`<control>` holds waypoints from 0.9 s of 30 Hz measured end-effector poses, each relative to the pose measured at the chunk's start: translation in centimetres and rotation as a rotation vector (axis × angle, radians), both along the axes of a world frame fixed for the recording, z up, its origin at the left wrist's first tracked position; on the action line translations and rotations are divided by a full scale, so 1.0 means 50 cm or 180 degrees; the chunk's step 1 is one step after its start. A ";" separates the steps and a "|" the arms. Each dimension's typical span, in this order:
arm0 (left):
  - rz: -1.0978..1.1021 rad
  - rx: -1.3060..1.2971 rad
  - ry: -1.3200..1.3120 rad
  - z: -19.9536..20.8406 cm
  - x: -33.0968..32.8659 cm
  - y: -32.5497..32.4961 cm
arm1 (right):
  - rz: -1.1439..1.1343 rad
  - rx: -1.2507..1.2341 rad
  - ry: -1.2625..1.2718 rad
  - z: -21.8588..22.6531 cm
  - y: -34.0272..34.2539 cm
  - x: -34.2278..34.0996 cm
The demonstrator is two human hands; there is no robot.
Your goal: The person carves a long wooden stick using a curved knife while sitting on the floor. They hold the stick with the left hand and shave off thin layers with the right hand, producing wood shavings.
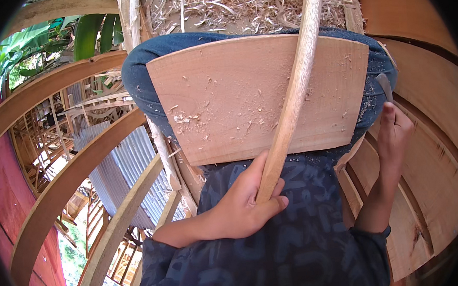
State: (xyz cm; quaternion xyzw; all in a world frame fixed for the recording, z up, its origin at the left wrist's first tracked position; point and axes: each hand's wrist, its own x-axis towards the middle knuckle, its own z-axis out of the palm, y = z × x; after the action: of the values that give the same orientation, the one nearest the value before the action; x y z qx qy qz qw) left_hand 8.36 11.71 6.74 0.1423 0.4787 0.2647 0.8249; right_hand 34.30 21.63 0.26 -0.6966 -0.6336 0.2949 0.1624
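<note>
My left hand (246,203) is wrapped round the lower end of a long pale wooden stick (295,93), which slants up and away past the top of the view. Beneath the stick, a flat wooden board (226,98) with a curved far edge lies across my crossed legs, dusted with small wood chips. Off to the right, my right hand (395,130) is closed on a small knife, whose short curved grey blade (384,85) sticks up above the fingers beside my knee. Most of its handle is hidden in the hand.
Curly wood shavings (251,6) cover the surface beyond my knees. Curved wooden strips (58,213) arch along the left, with a corrugated metal sheet (116,167) below them. Large wooden panels (431,145) with dark gaps between them stand at the right.
</note>
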 end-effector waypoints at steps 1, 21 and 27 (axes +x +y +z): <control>0.0155 0.0155 -0.0034 -0.010 0.000 0.003 | 0.0249 -0.0082 0.0187 0.022 -0.014 -0.020; 0.0407 -0.0565 -0.1357 -0.017 -0.017 0.005 | 0.0062 -0.0273 0.0092 0.018 -0.013 -0.017; 0.0570 -0.0984 -0.2022 -0.028 -0.015 0.001 | 0.1632 -0.0050 0.0633 0.054 -0.085 -0.165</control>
State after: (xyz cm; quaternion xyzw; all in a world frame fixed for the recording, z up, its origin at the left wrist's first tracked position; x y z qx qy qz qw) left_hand 7.60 11.76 5.36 -0.1159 0.2435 0.2913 0.9178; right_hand 26.03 17.36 2.94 -0.4823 -0.7678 0.3983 0.1384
